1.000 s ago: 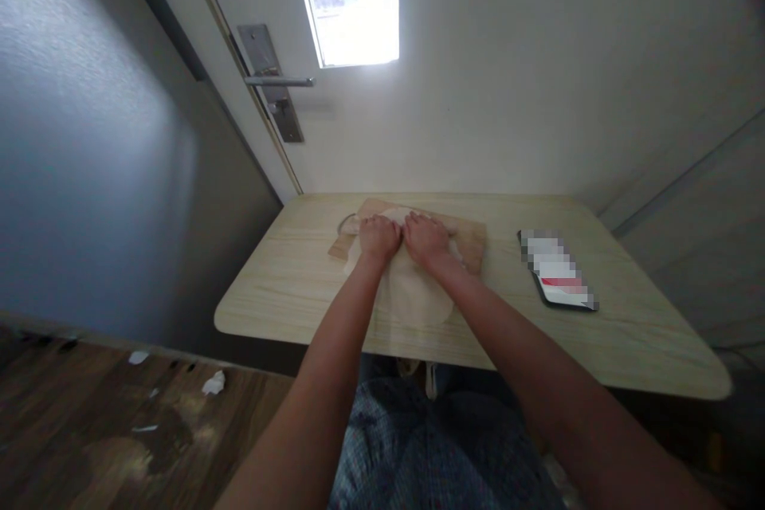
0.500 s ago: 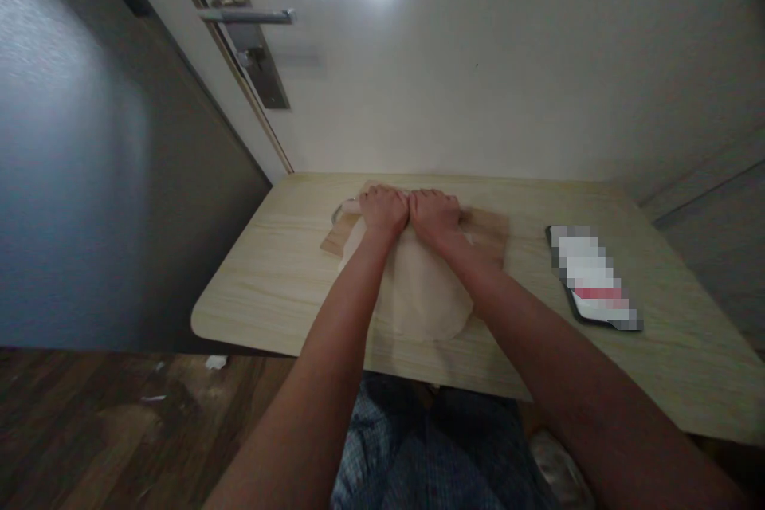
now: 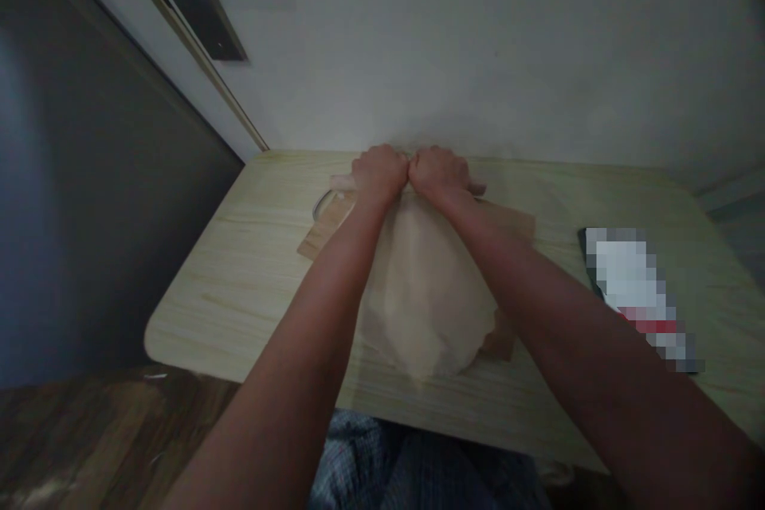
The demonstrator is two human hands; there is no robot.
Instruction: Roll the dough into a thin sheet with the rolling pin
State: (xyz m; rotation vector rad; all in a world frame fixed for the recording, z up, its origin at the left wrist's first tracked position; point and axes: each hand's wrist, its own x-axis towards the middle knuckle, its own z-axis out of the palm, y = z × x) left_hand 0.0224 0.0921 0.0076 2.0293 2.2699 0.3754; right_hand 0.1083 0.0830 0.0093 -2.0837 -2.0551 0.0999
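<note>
Side by side, my left hand (image 3: 382,171) and my right hand (image 3: 439,174) are wrapped round a wooden rolling pin (image 3: 342,182), whose ends stick out on both sides. Below the pin spreads a wide, thin sheet of pale dough (image 3: 427,295), its near edge ragged and reaching past the board toward me. Under the dough lies a wooden board (image 3: 514,223) with a metal loop handle (image 3: 319,207) at its left corner. My forearms cover parts of the dough and the board.
The board rests on a light wooden table (image 3: 221,271) that stands against a white door (image 3: 382,56). To the right lies a phone (image 3: 633,287) with a blurred screen. A metal lock plate (image 3: 209,8) is at upper left, and the table's rounded corner is at lower left.
My hands and the rolling pin have moved away from me, to the far edge of the board. More of the dough shows between my arms. The view has tilted down and closer.
</note>
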